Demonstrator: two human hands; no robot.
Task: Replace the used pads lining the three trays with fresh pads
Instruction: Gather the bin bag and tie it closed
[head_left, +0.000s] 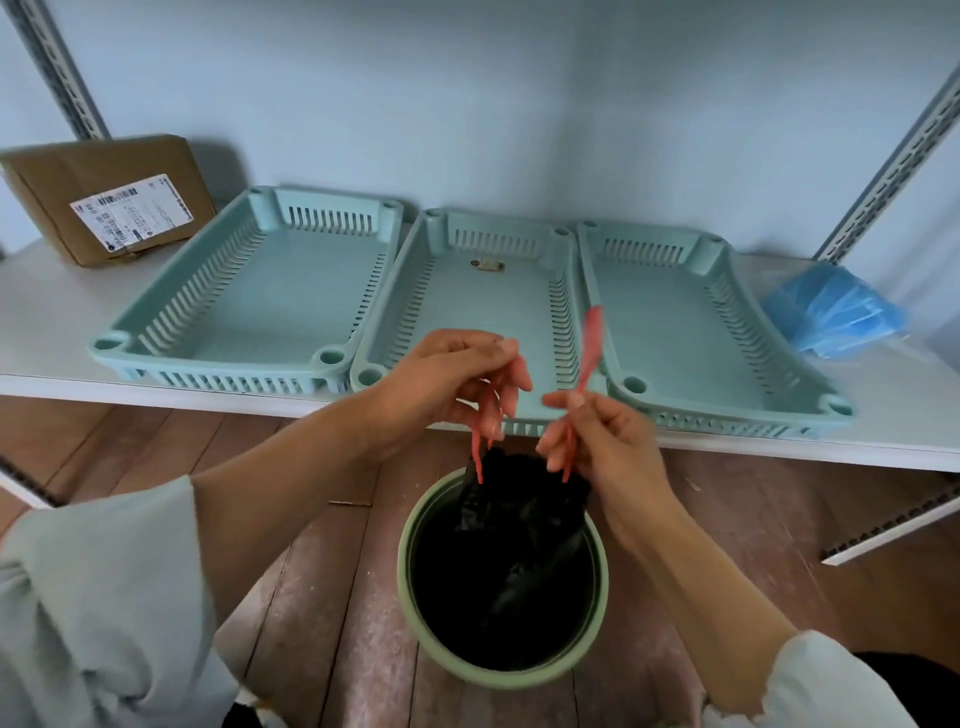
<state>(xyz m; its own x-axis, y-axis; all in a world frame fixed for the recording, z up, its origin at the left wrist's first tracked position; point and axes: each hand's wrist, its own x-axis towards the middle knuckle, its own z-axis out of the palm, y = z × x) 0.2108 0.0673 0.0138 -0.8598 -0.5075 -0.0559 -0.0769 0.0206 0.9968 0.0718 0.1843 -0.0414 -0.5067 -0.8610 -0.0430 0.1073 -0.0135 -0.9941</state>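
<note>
Three pale green slotted trays stand side by side on a white shelf: the left tray (156, 312), the middle tray (540, 249) and the right tray (737, 338). No pad lies in any of them; a small tag lies in the middle one. Below the shelf, a green bin (410, 587) holds a black bag (519, 514). My left hand (447, 379) and my right hand (597, 441) each pinch a red drawstring (592, 338) of the bag, lifting its gathered top above the bin. A pack of blue pads (836, 312) lies at the shelf's right end.
A brown cardboard box (109, 197) with a label leans against the wall at the shelf's left end. Slotted metal uprights (893, 166) rise at both sides. The floor is worn wooden planks, with a white strip (893, 530) at the right.
</note>
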